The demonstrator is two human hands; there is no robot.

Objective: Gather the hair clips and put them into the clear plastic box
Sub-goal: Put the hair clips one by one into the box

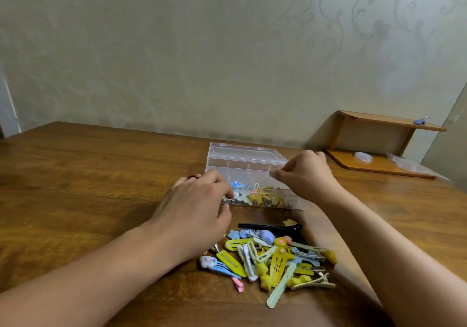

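The left hand [199, 200] has its grip curled at the near left corner of the clear plastic box [252, 172], fingertips pinched together against the box wall; whether they pinch a clip or only touch the box cannot be told. The right hand [307, 175] is held over the right end of the box with its fingers curled, thumb and forefinger drawn together as if pinching something very small, though what it holds, if anything, cannot be seen. A dark red ring [194, 176] sits on a finger of the left hand.

The box stands open on the brown wooden tabletop [88, 175], its hinged lid lying back behind it. Inside, along the near wall, lies a small heap of clips already in the box [260, 196], yellow, white and blue. Just in front of the box, between the two forearms, a loose pile of colourful hair clips [273, 258] rests on the tabletop: yellow, pale green, blue and white ones, with a long black clip [273, 228] at its far edge and a small pink clip [238, 284] at its near left.

Well to the right, against the patterned wall, stands a small wooden shelf [386, 124] with a blue clip [421, 121] on its top board.
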